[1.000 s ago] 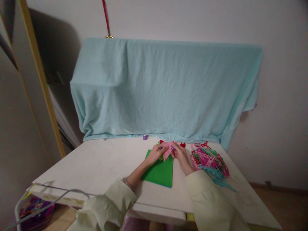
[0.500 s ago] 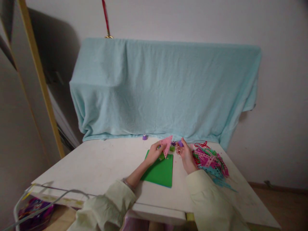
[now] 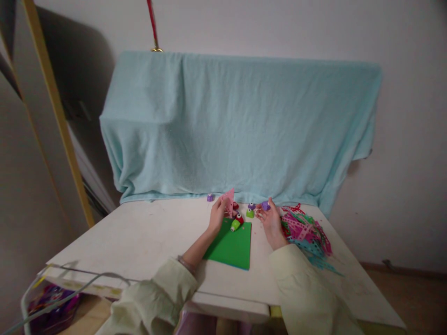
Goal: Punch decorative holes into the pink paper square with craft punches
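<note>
My left hand [image 3: 218, 216] is closed on a pink piece of paper [image 3: 228, 203] with small holes along its edges. A small purple paper punch [image 3: 266, 205] is held near the fingertips of my right hand [image 3: 271, 224]. Between the hands lies a stack of green paper [image 3: 228, 249], with a lime-green punch [image 3: 235, 224] and a red punch [image 3: 240, 218] at its far edge. Just left of my right hand sit another lime-green punch [image 3: 250, 213] and a second purple one [image 3: 251, 205].
To the right is a pile of punched paper strips [image 3: 307, 232] in pink, red, green and blue. A further purple punch [image 3: 210, 197] stands at the back of the white table [image 3: 139, 242]. Light blue cloth [image 3: 240, 125] hangs behind. A grey cable [image 3: 87, 281] crosses the left front edge.
My left hand has moved left with the pink paper, away from my right hand, uncovering the red and lime-green punches. My right hand stays nearly in place, with the purple punch turned slightly.
</note>
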Motion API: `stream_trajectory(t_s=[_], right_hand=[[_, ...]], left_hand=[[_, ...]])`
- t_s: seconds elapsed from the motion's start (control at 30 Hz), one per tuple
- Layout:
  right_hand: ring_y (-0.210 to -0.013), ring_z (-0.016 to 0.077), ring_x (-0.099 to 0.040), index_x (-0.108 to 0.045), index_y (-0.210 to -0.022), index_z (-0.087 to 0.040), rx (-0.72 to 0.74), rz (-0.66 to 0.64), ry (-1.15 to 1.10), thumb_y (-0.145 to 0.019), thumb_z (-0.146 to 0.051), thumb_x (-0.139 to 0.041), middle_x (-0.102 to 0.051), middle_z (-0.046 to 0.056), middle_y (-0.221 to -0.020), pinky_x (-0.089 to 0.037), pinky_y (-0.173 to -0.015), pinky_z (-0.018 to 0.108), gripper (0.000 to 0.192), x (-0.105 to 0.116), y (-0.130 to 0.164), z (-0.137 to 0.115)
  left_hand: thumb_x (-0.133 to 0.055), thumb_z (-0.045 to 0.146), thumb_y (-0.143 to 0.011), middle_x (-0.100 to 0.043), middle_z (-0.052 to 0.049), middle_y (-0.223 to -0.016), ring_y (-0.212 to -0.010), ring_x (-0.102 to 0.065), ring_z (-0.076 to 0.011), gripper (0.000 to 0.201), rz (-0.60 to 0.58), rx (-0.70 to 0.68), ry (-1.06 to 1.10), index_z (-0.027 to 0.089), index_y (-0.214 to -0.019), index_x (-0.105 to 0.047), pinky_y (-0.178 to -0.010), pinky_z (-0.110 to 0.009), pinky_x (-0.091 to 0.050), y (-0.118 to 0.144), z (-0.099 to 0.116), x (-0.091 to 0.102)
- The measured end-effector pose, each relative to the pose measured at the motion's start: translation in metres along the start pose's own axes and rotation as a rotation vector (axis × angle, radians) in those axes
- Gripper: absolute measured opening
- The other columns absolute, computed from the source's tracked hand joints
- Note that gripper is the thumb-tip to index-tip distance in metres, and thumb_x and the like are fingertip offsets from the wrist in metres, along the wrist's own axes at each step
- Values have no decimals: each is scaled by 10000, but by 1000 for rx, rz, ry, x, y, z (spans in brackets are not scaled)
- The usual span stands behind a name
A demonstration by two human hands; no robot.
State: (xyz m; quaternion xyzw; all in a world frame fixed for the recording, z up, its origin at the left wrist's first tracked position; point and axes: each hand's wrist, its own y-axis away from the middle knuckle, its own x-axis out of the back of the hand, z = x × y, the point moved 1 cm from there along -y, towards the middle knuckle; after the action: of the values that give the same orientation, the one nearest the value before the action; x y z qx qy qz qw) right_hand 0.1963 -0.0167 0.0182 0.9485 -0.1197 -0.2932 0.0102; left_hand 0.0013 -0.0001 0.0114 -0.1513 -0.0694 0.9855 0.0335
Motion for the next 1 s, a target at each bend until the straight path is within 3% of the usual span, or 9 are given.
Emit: stream_trajectory(t_s=[0.1, 0.2, 0.33, 0.43, 0.67, 0.77, 0.87, 1.0], right_hand=[[-692, 202, -632, -553, -707, -236, 41, 4, 24, -735, -557, -631, -661, 21, -695, -508, -638, 325, 331, -1, 2, -3], [-786, 210, -641, -560, -740, -242, 45, -25, 8, -750, -547, -620, -671, 16, -750, -518, -696, 343, 311, -2, 5, -4], [-912, 200, -632, -591, -828, -255, 83, -52, -15, -747, -489, -648, -682, -6, -834, -504, -784, 345, 253, -1, 6, -2], [-843, 199, -647, -598, -763, -232, 155, -38, 48, -741, -500, -644, -673, 3, -756, -493, -779, 341, 273, 0, 4, 0], [-738, 180, -627, -569, -755, -245, 175, -7, 14, -728, -482, -656, -653, -11, -751, -496, -718, 333, 255, 0, 3, -3], [-579, 148, -536, -488, -643, -247, 85, -131, -44, -769, -540, -590, -550, -23, -623, -476, -621, 321, 334, -3, 9, -9], [-448, 126, -358, -331, -515, -246, 12, -274, -2, -809, -618, -461, -364, -33, -500, -392, -486, 302, 492, -6, 18, -15], [-420, 114, -179, -214, -471, -246, -15, -299, -12, -817, -600, -443, -214, -50, -457, -277, -417, 274, 545, -6, 24, -16]], left_hand=[[-414, 721, -782, -689, -142, -811, -610, -658, -212, 678, -28, 113, 119, 107, -988, -614, -556, -323, -517, -1, 1, -1], [-377, 737, -790, -674, -148, -933, -670, -660, -219, 708, -32, 114, 248, 138, -1116, -569, -540, -344, -536, -4, 1, -1], [-486, 585, -820, -647, -113, -984, -683, -647, -194, 576, -38, 105, 272, 191, -1241, -475, -533, -341, -555, -8, -1, 0], [-557, 436, -803, -641, -93, -966, -696, -648, -189, 494, -39, 95, 224, 203, -1229, -461, -547, -339, -563, -9, -3, 1], [-705, 208, -670, -659, -57, -973, -774, -664, -163, 568, -4, 12, 145, 237, -1200, -499, -695, -318, -547, -9, -10, 2], [-735, 251, -668, -669, -71, -984, -794, -660, -167, 512, 20, -23, 99, 209, -1142, -547, -695, -300, -530, -9, -14, 4], [-746, 264, -660, -676, -87, -988, -807, -660, -178, 477, 38, -24, 93, 178, -1095, -571, -696, -301, -525, -11, -15, 4], [-764, 240, -634, -684, -95, -990, -795, -662, -185, 480, 59, -8, 109, 168, -1074, -586, -695, -310, -527, -12, -16, 5]])
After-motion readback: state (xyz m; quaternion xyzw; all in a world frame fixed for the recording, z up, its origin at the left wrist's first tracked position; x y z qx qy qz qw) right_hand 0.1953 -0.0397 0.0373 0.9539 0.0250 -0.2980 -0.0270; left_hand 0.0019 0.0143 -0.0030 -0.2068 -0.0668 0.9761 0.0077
